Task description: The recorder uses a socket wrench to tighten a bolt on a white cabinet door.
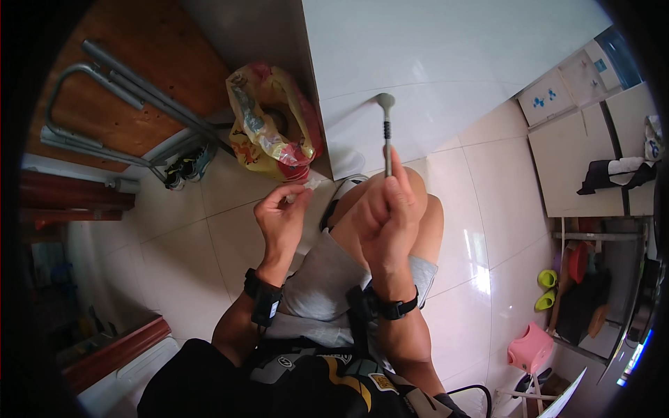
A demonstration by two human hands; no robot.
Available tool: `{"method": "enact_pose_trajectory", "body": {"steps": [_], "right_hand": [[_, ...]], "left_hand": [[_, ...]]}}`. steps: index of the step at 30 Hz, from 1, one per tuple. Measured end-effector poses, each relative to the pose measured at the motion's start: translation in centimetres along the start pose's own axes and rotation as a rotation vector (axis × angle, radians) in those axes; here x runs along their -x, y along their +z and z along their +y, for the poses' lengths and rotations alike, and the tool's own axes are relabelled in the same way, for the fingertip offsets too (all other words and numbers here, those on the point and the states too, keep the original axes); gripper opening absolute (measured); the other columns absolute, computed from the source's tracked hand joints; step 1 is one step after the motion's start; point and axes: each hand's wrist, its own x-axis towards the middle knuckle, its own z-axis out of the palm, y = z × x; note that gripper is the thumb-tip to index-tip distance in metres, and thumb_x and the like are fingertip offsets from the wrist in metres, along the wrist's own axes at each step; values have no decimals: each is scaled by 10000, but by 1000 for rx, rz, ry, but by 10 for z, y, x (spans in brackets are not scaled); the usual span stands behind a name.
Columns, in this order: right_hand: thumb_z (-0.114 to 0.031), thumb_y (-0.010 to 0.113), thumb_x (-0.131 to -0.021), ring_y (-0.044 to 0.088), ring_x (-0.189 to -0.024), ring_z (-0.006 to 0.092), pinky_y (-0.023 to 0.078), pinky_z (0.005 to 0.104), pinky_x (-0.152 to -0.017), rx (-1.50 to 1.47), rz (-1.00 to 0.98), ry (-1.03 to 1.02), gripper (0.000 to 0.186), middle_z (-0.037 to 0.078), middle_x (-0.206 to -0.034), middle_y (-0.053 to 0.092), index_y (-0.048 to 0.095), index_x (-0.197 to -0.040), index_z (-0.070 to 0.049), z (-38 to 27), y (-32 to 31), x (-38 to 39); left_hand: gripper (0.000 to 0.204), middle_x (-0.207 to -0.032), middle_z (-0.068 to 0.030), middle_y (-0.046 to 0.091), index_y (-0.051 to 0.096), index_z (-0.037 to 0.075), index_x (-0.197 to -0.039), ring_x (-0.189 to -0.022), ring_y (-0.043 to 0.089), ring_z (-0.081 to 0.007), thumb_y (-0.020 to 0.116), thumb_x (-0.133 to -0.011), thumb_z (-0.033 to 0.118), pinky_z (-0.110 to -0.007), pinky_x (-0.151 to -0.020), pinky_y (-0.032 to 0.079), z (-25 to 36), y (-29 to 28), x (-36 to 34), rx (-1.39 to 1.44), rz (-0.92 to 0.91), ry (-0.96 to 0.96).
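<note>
No text legible. White label (272, 311) on left-wrist device (261, 296); round emblem (285, 361) and yellow code patch (382, 382) on black shirt (306, 390); print too small.

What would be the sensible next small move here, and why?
Probably move the left hand up over the mouth of the yellow-and-red plastic bag and let go of the translucent scrap: the fingertips appear to pinch it right beside the bag, which gapes open, while the right hand is occupied gripping a round-headed rod.
</note>
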Motion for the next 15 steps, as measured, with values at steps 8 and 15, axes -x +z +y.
{"method": "enact_pose_trajectory", "body": {"steps": [8, 15], "right_hand": [[-232, 474, -1050, 226, -451, 57, 212, 236, -422, -22, -69, 89, 533, -69, -599, 235, 326, -1544, -100, 2, 8, 6], [-220, 452, -1056, 218, -447, 64, 216, 240, -420, -98, -111, 134, 507, -63, -595, 226, 340, -1542, -130, 4, 5, 6]], "left_hand": [[129, -787, 60, 621, 725, -11, -933, -653, 458, 0, 786, -827, 31, -163, -575, 355, -3, 3, -1, 99, -10, -35], [141, -779, 62, 621, 728, -6, -927, -660, 464, 0, 797, -813, 39, -170, -582, 363, -5, 3, -2, 35, -9, -4]]}}
